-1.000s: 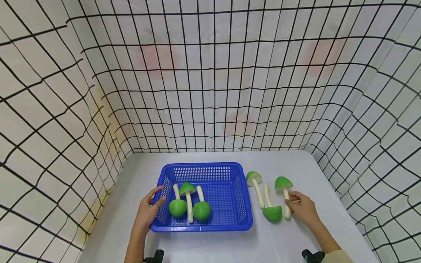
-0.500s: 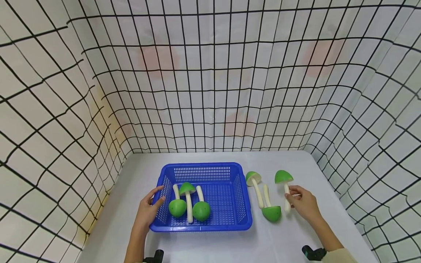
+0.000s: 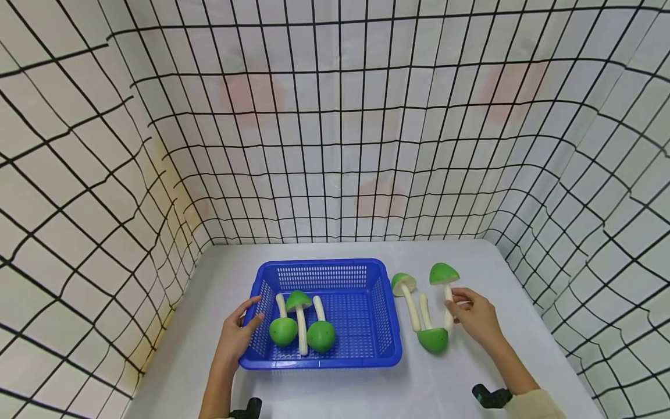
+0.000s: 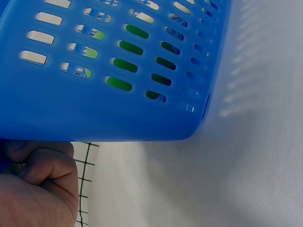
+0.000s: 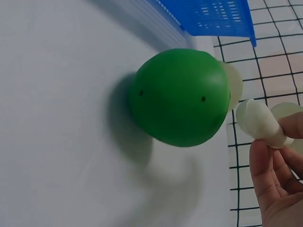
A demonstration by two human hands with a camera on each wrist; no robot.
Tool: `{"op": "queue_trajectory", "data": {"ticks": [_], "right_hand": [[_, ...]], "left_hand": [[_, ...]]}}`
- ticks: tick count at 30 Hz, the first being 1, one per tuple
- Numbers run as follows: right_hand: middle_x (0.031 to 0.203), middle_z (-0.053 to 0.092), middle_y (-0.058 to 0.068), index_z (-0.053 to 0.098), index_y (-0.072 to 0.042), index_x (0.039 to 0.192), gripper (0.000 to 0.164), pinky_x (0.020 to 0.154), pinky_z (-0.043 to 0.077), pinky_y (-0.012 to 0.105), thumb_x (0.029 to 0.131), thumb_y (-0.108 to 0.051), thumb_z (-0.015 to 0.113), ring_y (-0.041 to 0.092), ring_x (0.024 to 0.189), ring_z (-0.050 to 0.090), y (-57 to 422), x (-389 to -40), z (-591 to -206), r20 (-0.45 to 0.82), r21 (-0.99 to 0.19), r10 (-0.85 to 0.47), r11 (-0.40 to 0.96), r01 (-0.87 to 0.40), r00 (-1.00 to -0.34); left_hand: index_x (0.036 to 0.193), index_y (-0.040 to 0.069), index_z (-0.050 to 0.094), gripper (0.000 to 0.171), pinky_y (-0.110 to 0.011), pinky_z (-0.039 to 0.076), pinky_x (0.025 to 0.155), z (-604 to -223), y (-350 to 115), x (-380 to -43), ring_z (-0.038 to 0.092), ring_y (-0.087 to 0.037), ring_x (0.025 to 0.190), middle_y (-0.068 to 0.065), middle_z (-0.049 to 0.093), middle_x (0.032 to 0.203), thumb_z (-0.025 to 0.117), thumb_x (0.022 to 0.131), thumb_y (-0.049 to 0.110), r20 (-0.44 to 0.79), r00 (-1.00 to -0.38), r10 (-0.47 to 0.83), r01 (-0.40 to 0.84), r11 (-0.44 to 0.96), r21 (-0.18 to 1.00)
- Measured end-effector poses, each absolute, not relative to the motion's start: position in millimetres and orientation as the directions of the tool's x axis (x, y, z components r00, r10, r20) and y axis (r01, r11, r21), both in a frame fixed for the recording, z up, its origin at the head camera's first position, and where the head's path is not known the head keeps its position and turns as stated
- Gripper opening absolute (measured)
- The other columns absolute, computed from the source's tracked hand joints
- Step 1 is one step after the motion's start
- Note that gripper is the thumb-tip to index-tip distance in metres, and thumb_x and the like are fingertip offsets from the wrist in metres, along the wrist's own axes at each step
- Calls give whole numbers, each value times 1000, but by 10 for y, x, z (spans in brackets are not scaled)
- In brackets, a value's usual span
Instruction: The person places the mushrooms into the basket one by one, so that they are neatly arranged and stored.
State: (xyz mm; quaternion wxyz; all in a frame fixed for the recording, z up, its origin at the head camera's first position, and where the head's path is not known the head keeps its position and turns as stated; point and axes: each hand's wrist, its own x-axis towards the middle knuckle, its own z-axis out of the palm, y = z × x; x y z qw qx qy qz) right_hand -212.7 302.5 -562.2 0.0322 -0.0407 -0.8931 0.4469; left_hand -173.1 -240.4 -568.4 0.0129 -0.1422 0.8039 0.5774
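My right hand (image 3: 477, 317) pinches the white stem of a toy mushroom (image 3: 444, 273), its green cap pointing away from me. The right wrist view catches the stem's rounded end (image 5: 260, 123) between thumb and fingers. Two more toy mushrooms lie just left of that hand, one with its cap at the far end (image 3: 410, 302) and one with its cap near me (image 3: 432, 341). At the blue basket (image 3: 324, 364), my left hand (image 3: 237, 333) holds the left rim with curled fingers. Inside its left half lie three green-capped mushrooms (image 3: 321, 336).
The white tabletop (image 3: 366, 393) carries the basket at its middle. Black netting (image 3: 340, 145) over white walls encloses the back and both sides. A dark wrist device (image 3: 492, 397) sits by the right sleeve.
My right hand has lifted the mushroom, moving it away from me and slightly left, closer to the other two. The left hand and the basket have stayed put.
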Motion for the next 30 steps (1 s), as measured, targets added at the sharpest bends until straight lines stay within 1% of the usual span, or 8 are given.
{"op": "queue_trajectory", "data": {"ticks": [7,13,17,26,30], "right_hand": [[115,66,19,60,0,134,44,71,63,35,100,-24,70,2,80,65,2882,-2166,-5570,31,-825,93,564,27,-995],[111,65,19,59,2,136,47,68,62,33,98,-23,72,3,76,65,2744,-2179,-5524,34,-850,68,527,7,-997],[110,66,18,59,1,138,49,67,62,34,97,-22,73,4,74,66,2677,-2218,-5518,40,-857,56,515,-6,-998],[109,66,18,59,1,138,47,69,63,40,97,-18,73,6,75,67,2498,-2259,-5430,44,-868,33,496,-22,-998],[110,66,19,58,1,139,47,69,63,40,97,-16,72,6,76,66,2410,-2253,-5385,41,-868,18,495,-27,-999]], "left_hand": [[150,29,52,48,-54,60,88,-5671,-2406,-1727,64,-46,121,-28,55,145,63,104,25,-187,-960,-209,-243,288,926],[151,28,51,49,-53,60,88,-5673,-2404,-1726,65,-46,119,-29,56,143,63,104,25,-187,-961,-204,-242,290,926],[151,29,51,49,-53,60,87,-5673,-2402,-1724,65,-46,119,-30,56,143,63,104,26,-193,-960,-202,-246,286,926],[151,27,52,49,-53,60,88,-5660,-2403,-1722,65,-46,118,-30,56,143,64,103,25,-188,-962,-199,-240,281,929],[151,26,52,49,-53,60,88,-5659,-2398,-1714,65,-46,119,-30,56,144,63,104,25,-181,-964,-197,-232,280,931]]}}
